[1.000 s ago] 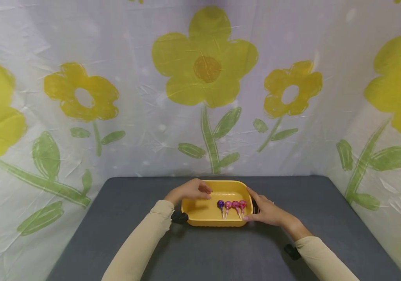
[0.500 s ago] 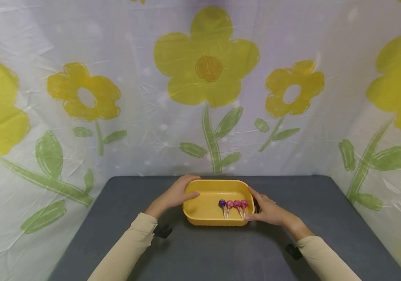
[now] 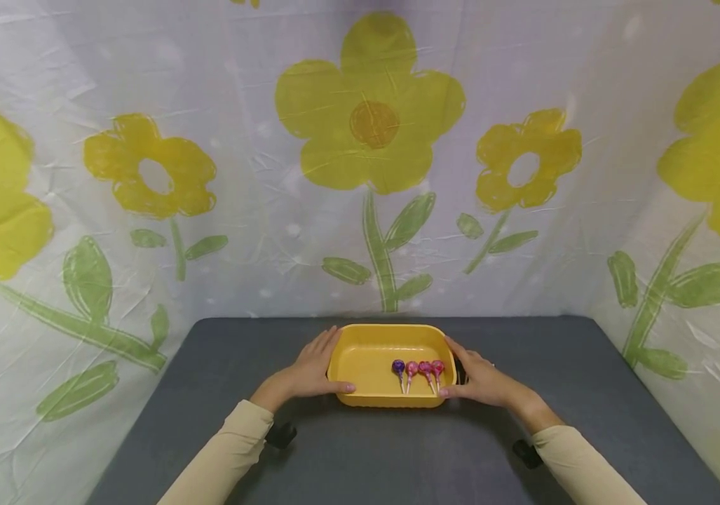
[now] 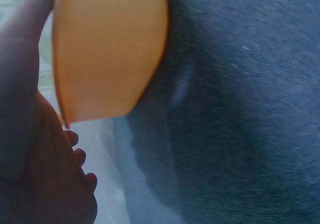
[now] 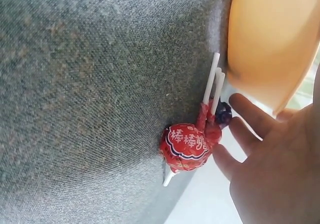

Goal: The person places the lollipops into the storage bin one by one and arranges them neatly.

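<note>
A yellow tray (image 3: 372, 375) stands at the far middle of the table; several lollipops (image 3: 418, 372), one purple and the others pink, lie in its right part. My left hand (image 3: 306, 372) touches its left end, fingers straight along the outer wall, thumb over the near rim. At the opposite end, my right hand (image 3: 482, 379) holds the tray, thumb at the near corner and forefinger at the far one. More lollipops lie on the table outside the tray: a red-wrapped lollipop (image 5: 185, 146) and a purple lollipop (image 5: 224, 115) show near the right fingers in the right wrist view.
The table (image 3: 385, 456) has a dark grey cloth top. A flowered curtain (image 3: 240, 210) hangs right behind its far edge and along both sides. Black wrist cameras (image 3: 526, 454) sit under the forearms.
My left hand has moved out from over the tray's inside to its left end, then lowered its thumb toward the near corner. The right hand stays in place.
</note>
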{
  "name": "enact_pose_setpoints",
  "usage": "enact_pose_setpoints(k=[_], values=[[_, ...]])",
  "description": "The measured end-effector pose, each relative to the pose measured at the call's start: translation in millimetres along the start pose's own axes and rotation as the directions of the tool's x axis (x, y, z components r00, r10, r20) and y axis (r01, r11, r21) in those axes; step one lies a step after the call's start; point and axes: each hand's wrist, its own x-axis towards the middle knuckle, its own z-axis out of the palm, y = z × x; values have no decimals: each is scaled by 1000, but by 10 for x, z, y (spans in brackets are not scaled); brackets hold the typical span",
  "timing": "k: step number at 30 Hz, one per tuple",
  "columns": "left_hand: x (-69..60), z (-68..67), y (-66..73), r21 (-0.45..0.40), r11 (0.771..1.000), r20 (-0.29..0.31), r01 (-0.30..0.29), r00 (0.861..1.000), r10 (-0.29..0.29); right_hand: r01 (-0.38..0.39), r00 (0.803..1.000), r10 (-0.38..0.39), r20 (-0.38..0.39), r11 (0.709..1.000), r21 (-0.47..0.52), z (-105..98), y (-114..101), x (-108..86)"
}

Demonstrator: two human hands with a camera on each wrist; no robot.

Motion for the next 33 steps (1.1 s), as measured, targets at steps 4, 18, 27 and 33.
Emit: enact_pose_setpoints(k=[4,18,27,33], values=[[-26,41,-55,9,1000,11,-15,1000,15,2,1000,-2,1,1000,5,2,-2,7],[-23,79,52,10,998,-14,58,998,-58,10,1000,-10,8,1000,0,24,-16,22],[27,132,126,63,996,-72,56,996,-52,-11,1000,11,7,1000,23,44,-11,22],[67,141,160,58,997,-52,44,998,-41,13,1000,-13,7,998,55,-38,-19,-16]])
